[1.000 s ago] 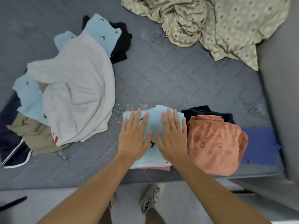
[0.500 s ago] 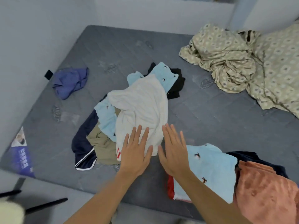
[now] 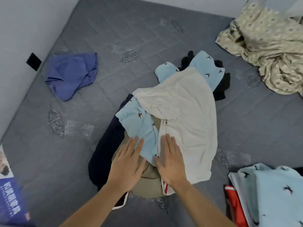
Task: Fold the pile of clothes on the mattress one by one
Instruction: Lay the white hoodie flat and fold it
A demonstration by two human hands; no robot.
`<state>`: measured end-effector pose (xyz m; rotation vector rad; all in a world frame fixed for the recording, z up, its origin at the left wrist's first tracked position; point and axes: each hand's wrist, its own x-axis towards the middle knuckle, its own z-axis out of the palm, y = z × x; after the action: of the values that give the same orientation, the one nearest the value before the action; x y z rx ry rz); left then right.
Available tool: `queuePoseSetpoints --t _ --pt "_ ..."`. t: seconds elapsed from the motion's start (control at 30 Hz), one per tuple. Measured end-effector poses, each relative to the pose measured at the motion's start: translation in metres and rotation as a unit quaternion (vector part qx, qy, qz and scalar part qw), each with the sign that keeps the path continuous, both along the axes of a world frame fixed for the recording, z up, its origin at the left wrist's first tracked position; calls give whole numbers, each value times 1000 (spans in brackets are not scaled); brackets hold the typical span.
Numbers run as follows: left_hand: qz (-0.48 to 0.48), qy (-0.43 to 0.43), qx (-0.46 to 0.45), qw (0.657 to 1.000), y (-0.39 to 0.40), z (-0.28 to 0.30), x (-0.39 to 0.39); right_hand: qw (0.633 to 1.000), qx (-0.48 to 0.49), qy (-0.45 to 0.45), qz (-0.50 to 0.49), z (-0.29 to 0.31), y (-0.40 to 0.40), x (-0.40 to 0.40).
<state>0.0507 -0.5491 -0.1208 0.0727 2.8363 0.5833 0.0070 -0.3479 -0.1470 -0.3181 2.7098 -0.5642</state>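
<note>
Grey quilted mattress [image 3: 147,38] fills the view, pushed against a pale wall, and the unfolded pile of clothes [image 3: 165,122] sits at its middle: a cream garment [image 3: 183,112] on top, a light-blue bird-print piece [image 3: 139,122] tucked under it, khaki fabric [image 3: 147,182] and a navy garment [image 3: 105,154] beneath. Both hands hover flat with fingers spread and gripping nothing, the left hand [image 3: 127,166] over the khaki and blue edge, the right hand [image 3: 172,163] over the seam where blue meets cream. The layers overlap tightly, so a grab here could catch two garments at once and drag the whole heap toward the mattress edge. Pulling the blue piece from under the cream one would likely tumble the rest. A folded stack [image 3: 275,194] lies near at the lower right, where a swinging sleeve could knock it askew. A blue-violet garment [image 3: 70,76] lies apart by the wall and is easily overlooked; the patterned bedsheet [image 3: 265,46] is crumpled at the far corner.
</note>
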Motion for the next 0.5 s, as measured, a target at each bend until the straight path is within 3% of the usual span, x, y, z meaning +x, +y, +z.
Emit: queuePoseSetpoints --t 0.23,0.5 --pt "-158 32 43 986 42 -56 -38 997 17 70 -40 -38 19 12" --pt "-246 18 8 969 78 -66 -7 985 -13 -4 -169 -47 43 87"
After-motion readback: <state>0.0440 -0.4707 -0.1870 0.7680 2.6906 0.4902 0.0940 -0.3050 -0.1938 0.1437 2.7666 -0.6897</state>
